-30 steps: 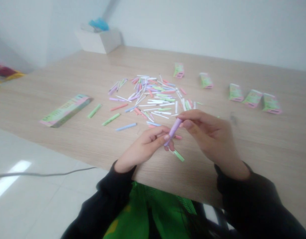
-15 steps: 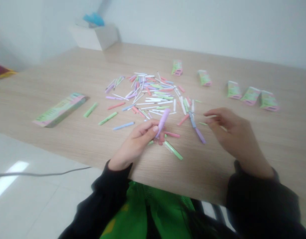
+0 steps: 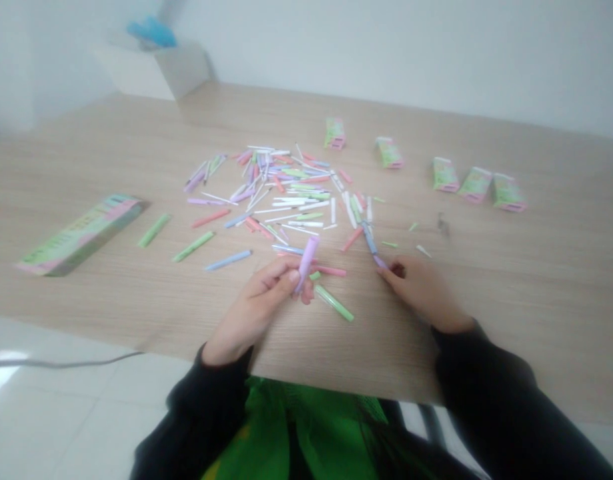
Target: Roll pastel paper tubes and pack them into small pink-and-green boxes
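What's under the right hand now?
The right hand rests on the purple end of a pen on the table; its blue end sticks out. Any grip is hidden. Left hand holds a purple tube.

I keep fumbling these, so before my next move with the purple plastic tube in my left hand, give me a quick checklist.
1. Left hand grips the purple plastic tube: ok.
2. Tube is lifted off the wooden table and tilted: ok.
3. Right hand reaches the small purple piece on the table: ok.
4. Right hand has that piece pinched: cannot tell, too blurred.
5. Green plastic stick lies on the table between the hands: ok.
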Demonstrator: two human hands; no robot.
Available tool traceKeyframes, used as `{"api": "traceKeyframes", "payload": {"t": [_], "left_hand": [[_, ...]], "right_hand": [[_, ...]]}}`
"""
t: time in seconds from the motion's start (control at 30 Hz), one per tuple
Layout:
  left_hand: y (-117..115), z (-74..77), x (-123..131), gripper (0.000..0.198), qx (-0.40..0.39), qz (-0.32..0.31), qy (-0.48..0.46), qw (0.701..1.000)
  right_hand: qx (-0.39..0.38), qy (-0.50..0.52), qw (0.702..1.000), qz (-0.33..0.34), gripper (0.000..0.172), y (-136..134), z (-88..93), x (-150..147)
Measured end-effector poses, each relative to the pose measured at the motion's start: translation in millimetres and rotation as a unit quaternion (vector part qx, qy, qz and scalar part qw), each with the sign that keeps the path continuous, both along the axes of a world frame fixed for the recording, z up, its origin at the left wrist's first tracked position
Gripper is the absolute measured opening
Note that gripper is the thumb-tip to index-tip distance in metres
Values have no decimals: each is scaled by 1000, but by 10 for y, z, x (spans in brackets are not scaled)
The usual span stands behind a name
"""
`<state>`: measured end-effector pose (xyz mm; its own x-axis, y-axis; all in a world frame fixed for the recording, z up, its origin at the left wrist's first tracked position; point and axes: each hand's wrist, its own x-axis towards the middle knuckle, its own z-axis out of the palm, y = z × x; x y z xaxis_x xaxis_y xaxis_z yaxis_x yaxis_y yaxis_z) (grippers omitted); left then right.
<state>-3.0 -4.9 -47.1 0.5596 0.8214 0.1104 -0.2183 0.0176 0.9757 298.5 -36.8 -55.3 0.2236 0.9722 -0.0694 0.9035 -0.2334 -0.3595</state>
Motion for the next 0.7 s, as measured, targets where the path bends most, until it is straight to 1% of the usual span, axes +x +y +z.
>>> {"api": "traceKeyframes", "payload": {"t": [0.13,0.17,0.23,0.3,0.4,0.47,0.57,0.7], "left_hand": [[6,-25,-97,25,0,26,16,1000],[6,-29,-117,25,-1,35,21,999],[7,-31,-145,25,1,44,32,999],[7,-27,-153,25,10,44,43,998],[6,-16,-147,26,23,36,54,998],[5,-19,-156,29,29,34,63,997],[11,-51,-210,31,30,39,77,996],[40,-96,-317,32,25,69,97,993]], "right_hand": [[13,-9,999,-33,29,-2,-41,32],[16,-11,999,-39,29,13,-28,40],[23,-25,998,-49,35,91,34,59],[31,-50,997,-41,38,253,136,84],[41,-78,996,-8,25,626,301,128],[42,-88,995,5,21,887,379,154],[24,-93,995,35,20,1168,428,151],[7,-91,992,88,22,1331,428,21]]}}
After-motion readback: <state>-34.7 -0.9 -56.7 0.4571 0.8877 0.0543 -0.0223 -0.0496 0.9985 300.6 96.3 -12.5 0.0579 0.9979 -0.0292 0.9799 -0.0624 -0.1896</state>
